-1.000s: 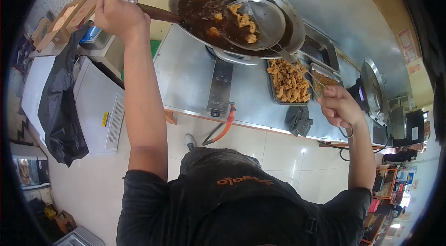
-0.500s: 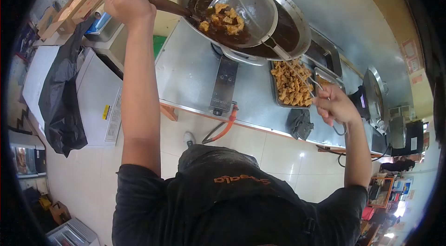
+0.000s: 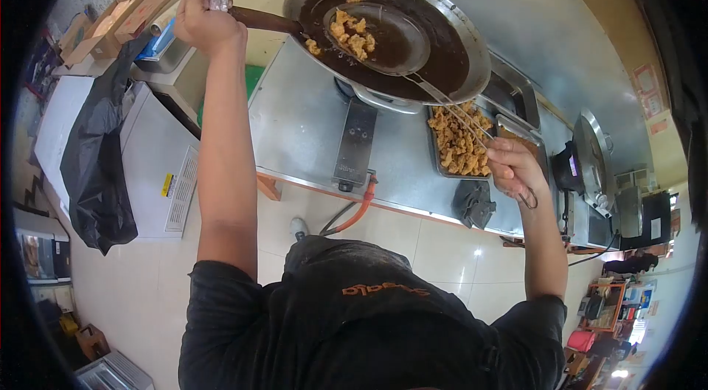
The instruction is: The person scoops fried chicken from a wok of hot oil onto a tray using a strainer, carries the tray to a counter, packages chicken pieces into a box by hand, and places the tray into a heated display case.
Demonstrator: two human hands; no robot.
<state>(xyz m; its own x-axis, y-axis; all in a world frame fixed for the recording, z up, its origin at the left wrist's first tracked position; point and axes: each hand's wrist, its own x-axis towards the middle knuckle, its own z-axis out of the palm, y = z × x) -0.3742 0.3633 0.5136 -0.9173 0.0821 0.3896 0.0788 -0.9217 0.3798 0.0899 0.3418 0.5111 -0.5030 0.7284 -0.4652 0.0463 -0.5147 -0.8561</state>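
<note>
While the left hand (image 3: 210, 20) was closed in a fist around the upper end of a wooden handle (image 3: 265, 19), whose lower end met the near left part of the rim of a wide wok (image 3: 479, 58), the right hand (image 3: 514, 166) had its fingers curled together, pinching the wire handle of a round strainer (image 3: 402, 40). That strainer sat low in the dark oil (image 3: 450, 58) inside the wok, with golden fried pieces (image 3: 354, 36) gathered toward its left side. One loose piece (image 3: 313, 46) lay outside it, near the wooden handle. The strainer's handle slanted over the wok's rim and above a tray (image 3: 464, 176) heaped with fried chunks (image 3: 463, 143). Just beside the tray, on the metal counter (image 3: 299, 124), lay a crumpled black bundle (image 3: 473, 203); farther left, an orange hose (image 3: 361, 211) ran down from a dark burner unit (image 3: 355, 147).
</note>
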